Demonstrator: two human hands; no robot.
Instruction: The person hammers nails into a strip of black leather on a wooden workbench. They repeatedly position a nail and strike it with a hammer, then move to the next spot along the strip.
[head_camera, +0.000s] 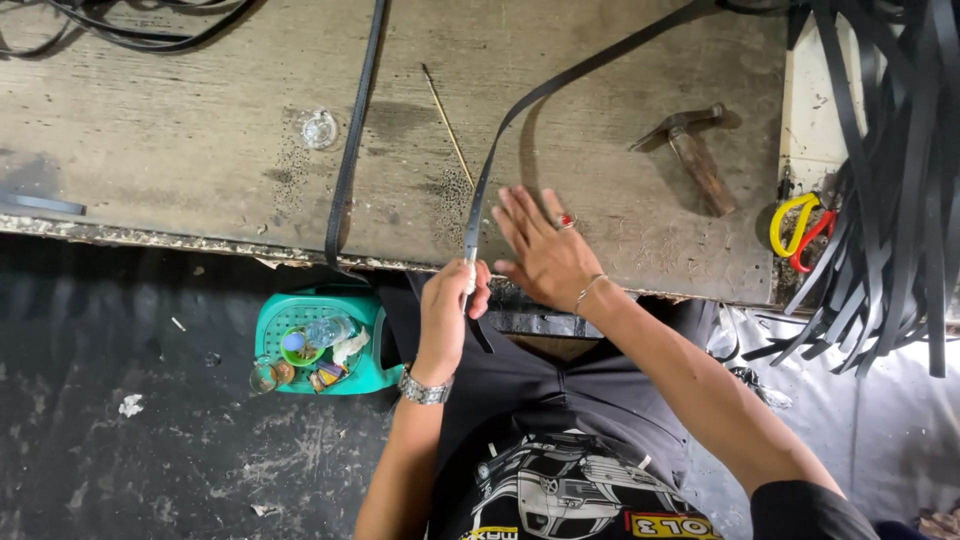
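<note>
A long black strap (520, 110) runs from the top right across the worn wooden bench (200, 160) down to its near edge. My left hand (448, 305) is shut on a small light-handled tool (468, 275) pressed against the strap's near end. My right hand (540, 250) lies flat on the bench just right of the strap, fingers spread; it wears a red ring and a thin bracelet. A watch sits on my left wrist.
A second black strap (352, 150) hangs over the bench edge to the left. A hammer (690, 150) lies at the right, a thin stick (447, 125) in the middle. Yellow-and-red scissors (797, 230) sit beside a bundle of black strips (890, 190). A teal basket (315, 340) stands below.
</note>
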